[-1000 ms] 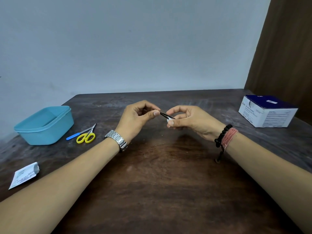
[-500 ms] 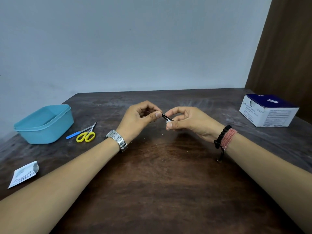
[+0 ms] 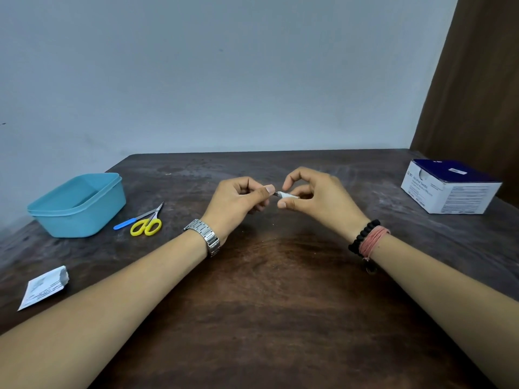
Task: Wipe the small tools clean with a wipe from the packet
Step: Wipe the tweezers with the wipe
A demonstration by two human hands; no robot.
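Since a second ago the two hands have drawn closer together above the middle of the desk (image 3: 252, 318), and more of the thin metal tool (image 3: 276, 194) is now covered by the white wipe (image 3: 289, 195); only a short dark stretch shows between the hands.

The left hand (image 3: 238, 203) pinches one end of the tool between thumb and curled fingers. The right hand (image 3: 314, 197) pinches the wipe, which is folded around the tool, between thumb and forefinger. The tool is held in the air, clear of the desk. Its long axis runs roughly left to right, tilting slightly down toward the right, so any wiping stroke would likely slide along that line, with the right hand doing the travelling and the left steadying. What kind of tool it is cannot be told; too little shows.

To the left lie yellow scissors (image 3: 146, 224) with a blue tool (image 3: 126, 223) just beside them, probably still to be cleaned, near a blue tub (image 3: 77, 204). A torn packet (image 3: 43, 287) lies at the near left edge. A white and blue box (image 3: 449, 189) sits far right.
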